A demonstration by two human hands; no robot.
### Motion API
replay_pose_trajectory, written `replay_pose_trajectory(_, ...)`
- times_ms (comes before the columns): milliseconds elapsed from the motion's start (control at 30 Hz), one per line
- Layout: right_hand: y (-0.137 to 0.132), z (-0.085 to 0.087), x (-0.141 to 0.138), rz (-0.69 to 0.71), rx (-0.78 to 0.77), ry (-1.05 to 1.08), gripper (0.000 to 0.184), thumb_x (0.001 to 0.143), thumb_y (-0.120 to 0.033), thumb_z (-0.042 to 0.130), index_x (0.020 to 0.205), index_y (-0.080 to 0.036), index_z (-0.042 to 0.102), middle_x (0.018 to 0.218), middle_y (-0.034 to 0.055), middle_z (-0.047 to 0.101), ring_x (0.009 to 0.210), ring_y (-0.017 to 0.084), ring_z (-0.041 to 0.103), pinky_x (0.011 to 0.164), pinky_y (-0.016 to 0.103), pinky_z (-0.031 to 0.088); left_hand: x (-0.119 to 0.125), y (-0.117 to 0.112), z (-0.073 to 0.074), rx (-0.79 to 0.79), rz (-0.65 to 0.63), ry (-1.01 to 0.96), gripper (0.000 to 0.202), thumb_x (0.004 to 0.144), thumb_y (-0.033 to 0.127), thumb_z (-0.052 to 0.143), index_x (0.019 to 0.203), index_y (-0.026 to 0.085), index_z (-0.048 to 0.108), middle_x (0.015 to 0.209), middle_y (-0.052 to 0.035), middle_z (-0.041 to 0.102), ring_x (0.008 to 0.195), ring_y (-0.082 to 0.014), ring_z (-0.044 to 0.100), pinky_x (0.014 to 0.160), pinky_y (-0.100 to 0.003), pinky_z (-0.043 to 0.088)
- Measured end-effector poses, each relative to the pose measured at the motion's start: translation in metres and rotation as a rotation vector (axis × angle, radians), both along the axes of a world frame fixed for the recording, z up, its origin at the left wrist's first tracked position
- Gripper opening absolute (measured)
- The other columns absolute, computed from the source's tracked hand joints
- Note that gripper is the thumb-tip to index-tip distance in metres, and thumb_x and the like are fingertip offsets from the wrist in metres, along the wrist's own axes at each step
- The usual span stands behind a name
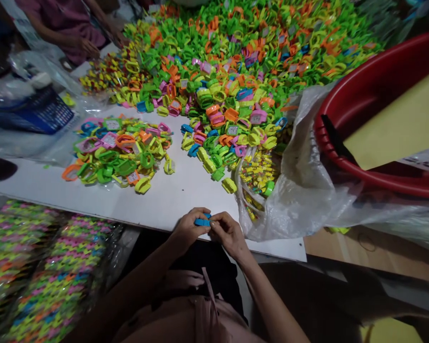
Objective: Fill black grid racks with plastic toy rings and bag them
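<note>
My left hand and my right hand meet at the near edge of the white table, both pinching a small blue plastic band-shaped piece. Their fingers hide most of it. Just beyond my hands lies a loose pile of bright plastic rings with small square faces, in yellow, green, orange, pink and blue. A smaller pile sits to the left, with bare white tabletop between it and my hands. A huge heap of the same rings fills the far table.
A clear plastic bag with yellow pieces inside lies to my right, beside a large red plastic basin. Packed clear bags of colourful rings lie below the table at left. A co-worker's hands are at the far left, near a blue basket.
</note>
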State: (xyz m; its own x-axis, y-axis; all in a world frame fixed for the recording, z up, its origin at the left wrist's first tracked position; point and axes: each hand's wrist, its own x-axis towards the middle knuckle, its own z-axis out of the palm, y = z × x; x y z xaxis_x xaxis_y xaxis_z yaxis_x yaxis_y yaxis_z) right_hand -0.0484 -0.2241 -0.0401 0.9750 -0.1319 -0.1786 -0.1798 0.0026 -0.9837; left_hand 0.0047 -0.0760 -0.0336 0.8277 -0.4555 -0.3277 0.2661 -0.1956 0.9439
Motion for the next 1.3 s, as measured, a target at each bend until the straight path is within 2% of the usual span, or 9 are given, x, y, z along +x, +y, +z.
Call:
replay_pose_trajectory(133,-0.006,0.005,0.001,0.048,-0.199,-0.061,0.022,0.085,-0.041,0.057,0.083,-0.019,0.063,0.077,0.0012,0.056,0.069,0.014,0.052,0.063,0.027,0.042,0.005,0.0,0.0,0.086,-0.019,-0.106,0.009,0.064,0.022,0.068,0.069,0.016,0.063,0.11,-0.0096,0.057,0.1,-0.0219,0.058,0.092,-0.035,0.046)
replay_pose_trajectory(267,-0.012,0.01,-0.002,0.069,-0.27,-0.05,0.023,0.084,-0.042,0.059,0.083,-0.019,0.064,0.077,0.0026,0.058,0.069,0.016,0.054,0.063,0.028,0.043,0.003,-0.001,0.0,0.07,-0.043,-0.139,0.008,0.066,0.023,0.067,0.067,0.016,0.061,0.096,-0.008,0.058,0.091,-0.0196,0.058,0.082,-0.032,0.048)
replay_pose_trajectory(400,-0.015,0.014,-0.004,0.086,-0.099,0.015,0.026,0.079,-0.045,0.065,0.079,-0.019,0.064,0.069,-0.0001,0.057,0.062,0.014,0.054,0.057,0.026,0.043,0.001,-0.001,0.009,0.042,-0.069,-0.107,0.008,0.065,0.02,0.066,0.066,0.016,0.059,0.092,-0.0055,0.058,0.083,-0.0162,0.057,0.077,-0.029,0.047)
replay_pose_trajectory(533,-0.018,0.017,-0.002,0.166,0.114,0.075,0.029,0.076,-0.048,0.069,0.078,-0.02,0.06,0.063,-0.0027,0.057,0.056,0.012,0.054,0.054,0.025,0.044,-0.002,0.0,0.022,-0.059,-0.104,-0.023,0.009,0.063,0.02,0.067,0.067,0.015,0.06,0.101,-0.006,0.058,0.085,-0.0157,0.058,0.078,-0.028,0.047)
replay_pose_trajectory(700,-0.015,0.003,0.003,0.227,0.22,0.136,0.036,0.073,-0.054,0.071,0.077,-0.021,0.056,0.059,-0.004,0.056,0.053,0.012,0.052,0.054,0.025,0.042,-0.005,0.002,0.014,-0.105,-0.06,0.069,0.014,0.065,0.024,0.067,0.07,0.015,0.059,0.114,-0.0069,0.055,0.086,-0.0148,0.059,0.076,-0.027,0.049)
replay_pose_trajectory(833,-0.01,-0.006,0.002,0.204,0.173,0.155,0.039,0.075,-0.057,0.068,0.079,-0.021,0.054,0.063,-0.0027,0.057,0.055,0.011,0.051,0.051,0.023,0.038,0.0,0.004,0.0,0.012,-0.096,-0.074,0.008,0.067,0.021,0.064,0.072,0.015,0.06,0.107,-0.0087,0.058,0.088,-0.0178,0.06,0.08,-0.031,0.05)
replay_pose_trajectory(967,-0.013,-0.001,0.0,0.22,0.071,0.114,0.034,0.081,-0.052,0.065,0.081,-0.019,0.056,0.065,-0.0027,0.055,0.058,0.011,0.051,0.054,0.023,0.039,0.006,0.008,-0.002,0.072,-0.207,-0.278,0.005,0.07,0.015,0.063,0.074,0.016,0.063,0.098,-0.0076,0.061,0.092,-0.0182,0.059,0.086,-0.031,0.047)
replay_pose_trajectory(1167,-0.027,0.003,0.001,0.326,0.193,0.199,0.036,0.077,-0.052,0.07,0.078,-0.019,0.055,0.066,-0.0027,0.057,0.058,0.011,0.056,0.058,0.024,0.044,0.005,0.009,0.001,0.018,-0.228,-0.087,0.009,0.066,0.014,0.068,0.074,0.015,0.064,0.102,-0.0073,0.062,0.089,-0.0162,0.06,0.081,-0.027,0.048)
replay_pose_trajectory(1300,-0.028,0.002,0.0,0.335,0.181,0.205,0.035,0.077,-0.052,0.07,0.077,-0.019,0.056,0.068,-0.0022,0.058,0.061,0.011,0.058,0.061,0.025,0.046,0.005,0.009,0.005,0.036,-0.269,-0.136,0.009,0.066,0.014,0.067,0.074,0.016,0.064,0.101,-0.0064,0.063,0.088,-0.0155,0.06,0.08,-0.027,0.048)
